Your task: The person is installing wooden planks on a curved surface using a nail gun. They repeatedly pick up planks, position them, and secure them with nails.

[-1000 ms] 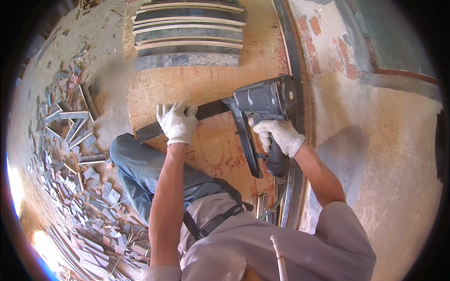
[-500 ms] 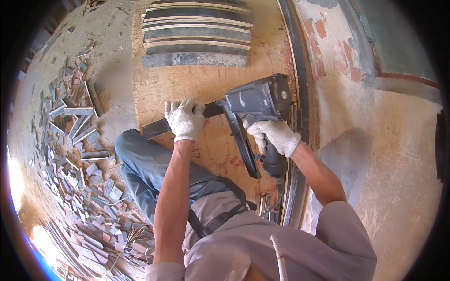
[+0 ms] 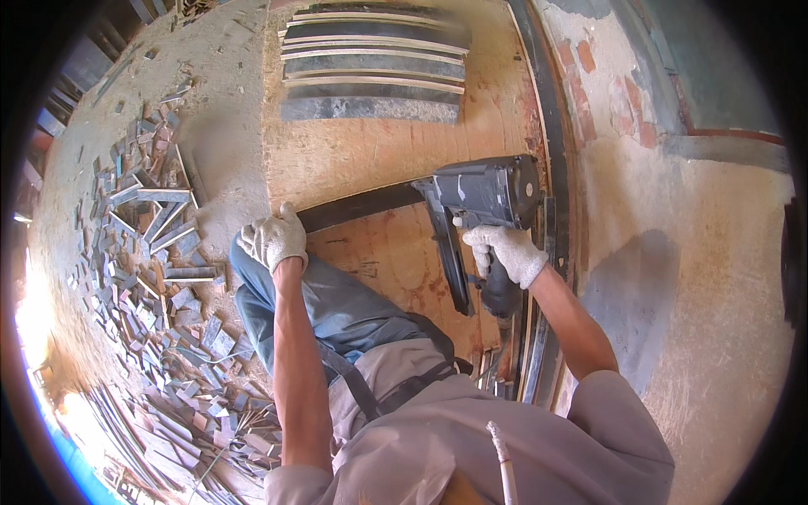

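Note:
My right hand (image 3: 510,252), in a white knit glove, is wrapped round the grip of a dark nail gun (image 3: 480,189). The gun's nose meets the right part of a dark wooden strip (image 3: 362,207), and its long magazine slants down toward me. At the strip's left end my left hand (image 3: 274,239), gloved alike, is closed, its fingers curled over that end beside my knee. The strip lies across a tan plywood board (image 3: 337,160).
Several dark strips with pale edges (image 3: 370,109) lie in a row at the board's far end. A long dark rail (image 3: 551,126) runs along the right, beside a patchy plaster wall (image 3: 715,244). Scattered wood offcuts (image 3: 198,337) cover the floor to the left.
My left hand has slid leftward along the strip to its end, uncovering more of it. The nail gun, in my right hand, sits slightly farther right and lower in view, which has itself shifted.

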Action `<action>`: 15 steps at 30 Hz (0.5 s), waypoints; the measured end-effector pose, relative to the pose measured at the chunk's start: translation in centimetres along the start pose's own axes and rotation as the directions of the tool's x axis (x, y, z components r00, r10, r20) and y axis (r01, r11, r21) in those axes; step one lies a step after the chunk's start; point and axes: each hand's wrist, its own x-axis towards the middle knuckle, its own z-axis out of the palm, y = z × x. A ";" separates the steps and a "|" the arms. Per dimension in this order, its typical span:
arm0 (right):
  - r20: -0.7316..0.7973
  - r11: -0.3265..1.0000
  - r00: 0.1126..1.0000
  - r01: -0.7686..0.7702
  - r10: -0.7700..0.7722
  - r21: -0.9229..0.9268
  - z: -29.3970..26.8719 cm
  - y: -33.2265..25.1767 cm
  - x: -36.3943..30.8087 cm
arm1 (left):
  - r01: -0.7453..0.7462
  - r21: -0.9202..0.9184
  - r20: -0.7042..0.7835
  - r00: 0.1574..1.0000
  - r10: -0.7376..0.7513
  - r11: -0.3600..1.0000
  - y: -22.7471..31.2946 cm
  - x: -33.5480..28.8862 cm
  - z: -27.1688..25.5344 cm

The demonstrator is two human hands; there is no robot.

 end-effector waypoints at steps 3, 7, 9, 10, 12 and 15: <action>-0.056 0.999 0.998 -0.035 0.035 0.014 -0.4 1.1 -1.3 | 0.019 -0.324 0.001 1.000 -0.020 0.946 0.5 -0.8 -0.5; -0.099 1.000 0.995 0.004 -0.004 0.003 -1.3 3.7 -3.3 | 0.284 -0.911 0.292 0.956 -0.020 0.299 2.6 -5.4 -0.1; -0.088 0.996 0.996 0.022 -0.030 -0.090 -1.1 4.3 -4.1 | 0.430 -0.885 0.442 0.896 0.037 0.179 3.0 -6.6 1.9; -0.071 0.979 0.995 0.054 -0.069 -0.196 -1.2 5.0 -4.4 | 0.508 -0.841 0.525 0.849 0.061 0.185 3.4 -7.1 2.5; -0.050 0.967 0.998 0.020 -0.034 -0.255 -1.3 6.0 -4.1 | 0.667 -0.744 0.668 0.742 0.065 0.031 3.9 -8.8 3.7; -0.094 0.979 0.987 0.111 -0.129 -0.174 -0.2 6.6 -3.9 | 0.743 -0.670 0.740 0.666 0.098 0.013 4.2 -8.9 5.0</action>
